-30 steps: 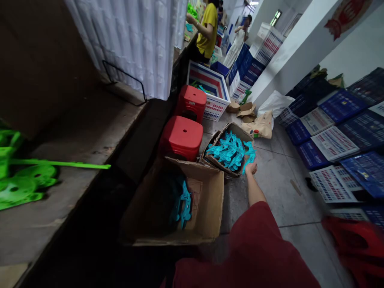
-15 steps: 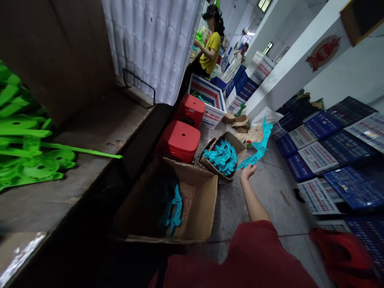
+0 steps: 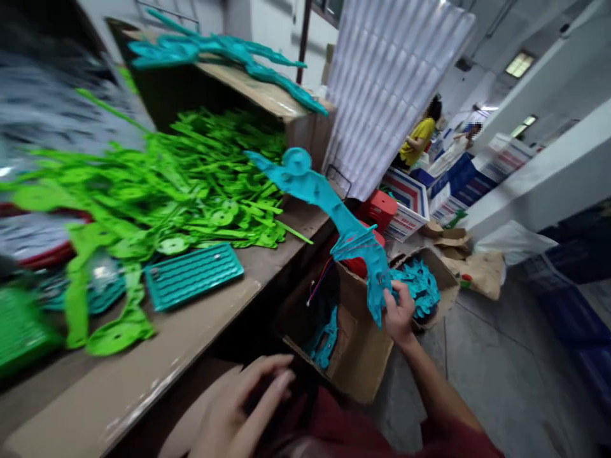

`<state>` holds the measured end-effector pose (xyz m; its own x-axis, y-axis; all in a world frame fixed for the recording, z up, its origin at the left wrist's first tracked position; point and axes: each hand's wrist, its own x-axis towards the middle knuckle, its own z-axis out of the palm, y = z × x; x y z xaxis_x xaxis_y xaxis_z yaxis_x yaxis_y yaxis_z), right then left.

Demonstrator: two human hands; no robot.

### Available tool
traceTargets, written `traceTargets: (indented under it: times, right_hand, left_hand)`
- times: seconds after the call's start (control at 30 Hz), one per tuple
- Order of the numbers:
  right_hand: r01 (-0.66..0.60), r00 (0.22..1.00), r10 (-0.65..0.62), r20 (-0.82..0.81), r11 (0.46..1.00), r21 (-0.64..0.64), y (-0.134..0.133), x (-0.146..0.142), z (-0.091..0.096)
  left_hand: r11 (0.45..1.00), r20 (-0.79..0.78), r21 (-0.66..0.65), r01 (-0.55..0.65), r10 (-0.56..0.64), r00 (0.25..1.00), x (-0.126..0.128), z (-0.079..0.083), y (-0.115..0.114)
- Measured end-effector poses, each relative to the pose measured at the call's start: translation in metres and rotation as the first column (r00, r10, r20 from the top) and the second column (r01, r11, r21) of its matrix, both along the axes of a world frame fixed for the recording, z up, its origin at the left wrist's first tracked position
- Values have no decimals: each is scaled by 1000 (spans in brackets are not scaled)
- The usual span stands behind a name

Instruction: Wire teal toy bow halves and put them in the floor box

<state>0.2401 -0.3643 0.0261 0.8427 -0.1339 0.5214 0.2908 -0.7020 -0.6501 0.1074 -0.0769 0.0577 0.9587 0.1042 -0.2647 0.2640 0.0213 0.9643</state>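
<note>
My right hand (image 3: 400,310) grips the lower end of a long turquoise plastic part (image 3: 341,213). The part slants up and to the left, with a round lobe near its far end and thin red and dark wires (image 3: 321,278) hanging from its middle. My left hand (image 3: 241,404) is at the bottom of the view, holding nothing, its fingers bent and apart. Below the held part stands an open cardboard box (image 3: 367,331) with turquoise parts (image 3: 326,340) in it. Just beyond my right hand, a smaller box holds a heap of turquoise parts (image 3: 420,286).
On the bench at left lies a big pile of green plastic parts (image 3: 191,178), with a teal ridged tray (image 3: 193,277) before it. More turquoise parts (image 3: 229,51) rest on a tipped carton (image 3: 267,95). Red stools (image 3: 379,207), crates (image 3: 408,219) and co-workers stand farther back.
The view has swung left toward the bench. My right hand has brought the turquoise part from beside the smaller box to in front of me. My left hand has come into view.
</note>
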Motion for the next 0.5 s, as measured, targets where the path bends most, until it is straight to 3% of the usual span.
traceTargets:
  times: [0.07,0.13,0.23,0.3,0.33,0.37,0.4,0.5]
  right_hand:
    - [-201,979,203,-20,978,52,35,-29,5]
    - [-413,906,422,-41,900,142,72,-62,1]
    - [-682,701,709,-82,699,213,111,-100,-8]
    - [-820,531,845,-63,531,215,124,-101,-11]
    - [-853,481,876,-33,476,213,130,-93,-11]
    - [-859,477,879,9,464,215,137,-78,-9]
    - [-838,521,852,49,499,221,147,-58,-6]
    - [-702,708,706,28,698,138,194,20,7]
  left_hand:
    - [995,35,-95,2,1,999,9,3,-14]
    - [986,153,-164,-17,43,987,11,1,-22]
    - [969,197,-242,-60,109,974,-6,-6,-13]
    - [947,128,-234,-218,253,959,-31,-12,4]
    - [914,78,-220,-342,366,927,-45,-14,12]
    - [867,23,-221,-447,463,886,-60,-16,20]
    - [803,-31,-244,-544,554,832,-73,-18,27]
    - [655,-166,-314,-688,676,718,-101,-25,37]
